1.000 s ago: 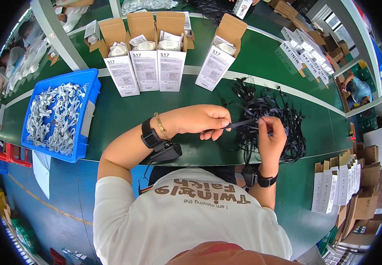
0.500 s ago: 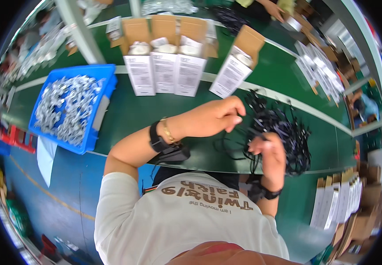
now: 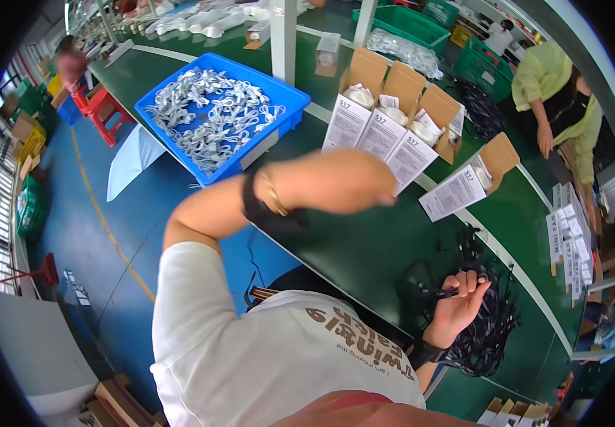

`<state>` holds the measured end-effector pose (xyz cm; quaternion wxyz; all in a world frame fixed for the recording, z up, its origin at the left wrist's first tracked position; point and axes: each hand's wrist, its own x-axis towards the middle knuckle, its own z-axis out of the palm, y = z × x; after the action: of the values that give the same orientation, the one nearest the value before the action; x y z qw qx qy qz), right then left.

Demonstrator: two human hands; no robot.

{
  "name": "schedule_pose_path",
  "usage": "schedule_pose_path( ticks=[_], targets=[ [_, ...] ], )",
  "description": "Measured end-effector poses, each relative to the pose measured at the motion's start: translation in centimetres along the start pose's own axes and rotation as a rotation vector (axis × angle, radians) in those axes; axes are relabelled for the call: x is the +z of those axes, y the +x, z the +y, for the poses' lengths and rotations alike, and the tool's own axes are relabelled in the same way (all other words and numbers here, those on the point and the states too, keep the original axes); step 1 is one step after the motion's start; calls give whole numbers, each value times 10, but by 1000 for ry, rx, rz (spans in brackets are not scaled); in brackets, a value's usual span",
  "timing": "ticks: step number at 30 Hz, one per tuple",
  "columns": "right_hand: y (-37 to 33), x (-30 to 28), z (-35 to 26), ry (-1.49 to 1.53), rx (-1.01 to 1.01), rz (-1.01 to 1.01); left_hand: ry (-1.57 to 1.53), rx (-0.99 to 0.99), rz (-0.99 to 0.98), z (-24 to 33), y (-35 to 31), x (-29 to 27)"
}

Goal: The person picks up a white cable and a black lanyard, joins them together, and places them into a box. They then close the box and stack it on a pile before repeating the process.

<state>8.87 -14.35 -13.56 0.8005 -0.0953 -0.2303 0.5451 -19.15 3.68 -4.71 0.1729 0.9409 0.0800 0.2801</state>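
Note:
My left hand (image 3: 354, 183) is held over the green table, blurred by motion. It hides the lower part of the nearest white boxes, and its fingers cannot be made out. Farther right, my right hand (image 3: 458, 302) is closed, its curled fingers pinching a thin black cord (image 3: 423, 290). Below and beside that hand lies a tangled heap of black cords (image 3: 496, 334). Three upright white boxes (image 3: 375, 135) stand in a row with brown flaps up and white items inside. One more such box (image 3: 455, 192) stands apart to the right.
A blue tray (image 3: 293, 117) of bundled white cords sits at the table's left edge. A white post (image 3: 283, 43) rises behind it. Across the table stands a person in a yellow-green top (image 3: 553, 85). Stacked white boxes (image 3: 571, 235) lie at the far right; a red stool (image 3: 104, 110) is at far left.
The view has turned left, so the tray and boxes appear farther right. My left hand has moved away from the black cords toward the boxes. My right hand's fingers have closed on a cord.

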Motion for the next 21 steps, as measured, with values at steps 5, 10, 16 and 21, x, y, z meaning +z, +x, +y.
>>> schedule_pose_path(
  ticks=[5, 10, 16, 21],
  targets=[
    [-4, -37, 6, -19, -2, 146, 437, -623, -2, -98, -65, -86],
    [-4, -36, 7, -265, -91, 223, 759, -1225, -405, -194, -152, -105],
    [-5, -34, 9, -427, -96, 349, 712, -1202, -468, -188, -154, -88],
    [-6, -25, 13, -471, -116, 362, 537, -1114, -14, -183, -165, -104]
  ],
)
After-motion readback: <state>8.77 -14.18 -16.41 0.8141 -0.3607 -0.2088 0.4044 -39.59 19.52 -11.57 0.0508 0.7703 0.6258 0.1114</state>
